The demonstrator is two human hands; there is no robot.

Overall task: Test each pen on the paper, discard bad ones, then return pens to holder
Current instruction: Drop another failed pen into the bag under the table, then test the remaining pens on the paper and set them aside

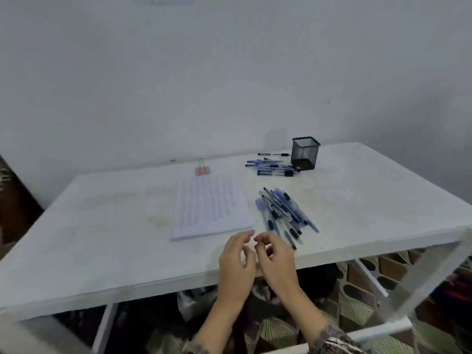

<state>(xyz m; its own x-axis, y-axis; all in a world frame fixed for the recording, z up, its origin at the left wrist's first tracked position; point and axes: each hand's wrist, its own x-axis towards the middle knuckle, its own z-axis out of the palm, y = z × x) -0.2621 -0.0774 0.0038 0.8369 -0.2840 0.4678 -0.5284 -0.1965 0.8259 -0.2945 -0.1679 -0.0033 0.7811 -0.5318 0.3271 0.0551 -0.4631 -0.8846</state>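
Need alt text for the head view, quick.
The left hand and right hand hover together, empty, over the near edge of the white table. Ahead lie a paper pad, a pile of pens right of it, and more pens beside a black mesh holder.

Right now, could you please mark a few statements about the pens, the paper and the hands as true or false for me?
1. The black mesh holder stands upright with no pens sticking out. True.
2. The paper pad lies to the right of the pens. False: it lies to their left.
3. A red binder clip sits at the pad's far edge. True.
4. The right hand holds a pen. False: neither it nor the left hand visibly holds anything.
5. All pens lie in one pile. False: there is a near pile and a far pile beside the holder.
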